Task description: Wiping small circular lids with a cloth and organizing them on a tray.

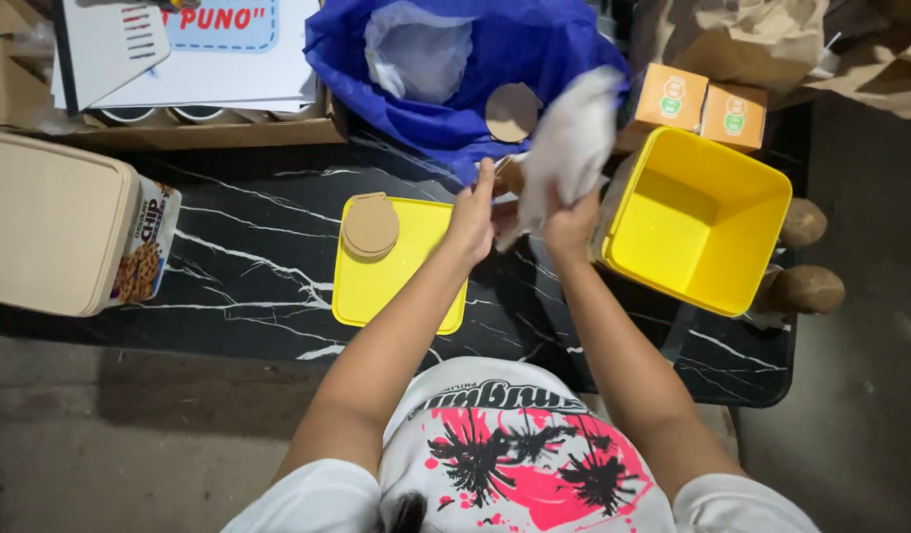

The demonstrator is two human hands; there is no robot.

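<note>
Meanwhile, work looks partway: a stack of tan discs (pixel 369 226) already lies on the yellow lid (pixel 396 281), left of the fingers; the yellow tub (pixel 700 219) just right of them holds nothing; right hand (pixel 571 223) clenched around a white cloth (pixel 572 138); left hand (pixel 472 210) fingers together, tips touching the cloth's lower edge.

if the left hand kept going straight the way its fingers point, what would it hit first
Probably the blue plastic bag. The left hand points away from the body, fingertips near the bag's lower edge at about table level. Depth is unclear from above, so it might pass over that edge.
</note>
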